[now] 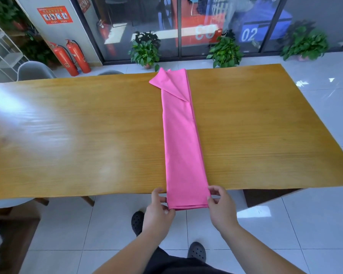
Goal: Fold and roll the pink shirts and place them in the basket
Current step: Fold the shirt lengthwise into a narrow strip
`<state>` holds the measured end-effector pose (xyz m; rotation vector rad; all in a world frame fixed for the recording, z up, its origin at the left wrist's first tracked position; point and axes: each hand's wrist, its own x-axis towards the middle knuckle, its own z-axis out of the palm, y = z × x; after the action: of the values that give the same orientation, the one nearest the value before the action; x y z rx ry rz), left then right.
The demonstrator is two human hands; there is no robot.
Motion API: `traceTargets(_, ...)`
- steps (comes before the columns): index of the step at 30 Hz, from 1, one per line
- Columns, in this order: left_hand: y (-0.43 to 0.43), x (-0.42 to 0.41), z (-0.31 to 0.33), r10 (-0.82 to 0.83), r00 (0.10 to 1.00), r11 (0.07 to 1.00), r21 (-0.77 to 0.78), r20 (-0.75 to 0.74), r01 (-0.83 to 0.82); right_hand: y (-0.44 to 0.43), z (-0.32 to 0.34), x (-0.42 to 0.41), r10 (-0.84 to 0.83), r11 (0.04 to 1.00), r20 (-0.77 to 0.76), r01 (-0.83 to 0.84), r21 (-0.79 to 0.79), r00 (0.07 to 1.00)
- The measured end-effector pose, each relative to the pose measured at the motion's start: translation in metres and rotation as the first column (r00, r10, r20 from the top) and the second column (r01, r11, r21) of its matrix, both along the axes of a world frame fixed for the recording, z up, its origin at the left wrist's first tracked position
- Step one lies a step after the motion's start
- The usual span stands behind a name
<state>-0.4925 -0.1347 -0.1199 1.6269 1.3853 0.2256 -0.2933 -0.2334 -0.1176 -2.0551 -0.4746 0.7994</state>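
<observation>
Centrally, a pink shirt folded into a long strip runs across the table, its near end overhanging the edge at lower centre, pinched at its corners by the left hand and right hand.

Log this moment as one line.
stage: rolling not begun | pink shirt: long folded strip on table | left hand, right hand: pinching near corners

shirt on table (near end overhanging), hands flanking
</observation>
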Motion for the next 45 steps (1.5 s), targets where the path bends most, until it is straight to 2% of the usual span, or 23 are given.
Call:
traceTargets(3,0.002,-0.001,-0.002,0.048,0.994,0.997,-0.070,0.095,-0.041,-0.003,-0.006,0.005,0.019,0.996,0.009,-0.018,-0.089,1.000)
traceTargets(7,0.010,-0.002,-0.007,0.103,0.975,0.968,-0.245,0.196,-0.053,-0.004,-0.009,0.011,0.038,0.986,-0.048,-0.046,-0.161,0.998)
traceTargets(12,0.020,0.004,-0.007,0.347,0.906,0.896,-0.371,0.242,-0.244,-0.002,-0.013,0.013,0.046,0.993,-0.172,-0.064,-0.102,0.984)
traceTargets(15,0.024,0.010,-0.003,0.411,0.880,0.873,-0.381,0.237,-0.305,0.001,-0.010,0.012,-0.001,0.999,-0.265,-0.009,-0.037,0.964)
traceTargets(19,0.027,0.010,-0.003,0.417,0.876,0.870,-0.386,0.241,-0.307,0.002,-0.012,0.017,-0.029,0.998,-0.312,0.042,0.035,0.950)
traceTargets(27,0.027,0.007,-0.007,0.439,0.869,0.870,-0.350,0.230,-0.347,-0.001,-0.009,0.025,0.056,0.995,-0.327,-0.024,0.100,0.943)
traceTargets(29,0.022,0.007,-0.001,0.376,0.893,0.898,-0.335,0.247,-0.285,-0.001,-0.005,0.026,0.130,0.990,-0.345,-0.101,0.101,0.930)
traceTargets(31,0.020,0.008,0.009,0.245,0.929,0.932,-0.332,0.277,-0.146,0.003,0.002,0.031,0.189,0.981,-0.388,-0.157,0.111,0.902)
traceTargets(34,0.036,0.011,0.027,0.134,0.932,0.923,-0.385,0.338,0.007,0.021,0.021,0.044,0.225,0.974,-0.434,-0.204,0.093,0.872)
traceTargets(36,0.057,0.015,0.050,0.200,0.868,0.885,-0.463,0.454,0.039,0.036,0.049,0.055,0.212,0.975,-0.451,-0.158,0.155,0.867)
traceTargets(37,0.067,0.017,0.065,0.250,0.802,0.869,-0.491,0.542,0.060,0.041,0.065,0.058,0.210,0.967,-0.479,-0.110,0.230,0.852)
traceTargets(39,0.082,0.019,0.092,0.278,0.669,0.877,-0.467,0.690,0.117,0.046,0.091,0.062,0.258,0.911,-0.543,-0.013,0.413,0.800)
traceTargets(40,0.085,0.019,0.096,0.258,0.651,0.890,-0.438,0.714,0.127,0.045,0.096,0.061,0.278,0.887,-0.554,0.013,0.462,0.785)
traceTargets(42,0.078,0.015,0.087,0.197,0.750,0.915,-0.394,0.631,0.092,0.037,0.082,0.054,0.250,0.914,-0.541,-0.011,0.406,0.803)
traceTargets(44,0.057,0.006,0.055,0.097,0.892,0.931,-0.357,0.441,0.076,0.018,0.051,0.041,0.189,0.972,-0.483,-0.094,0.214,0.855)
traceTargets(45,0.046,0.001,0.039,0.051,0.935,0.924,-0.372,0.352,0.090,0.007,0.036,0.035,0.204,0.977,-0.466,-0.151,0.147,0.861)
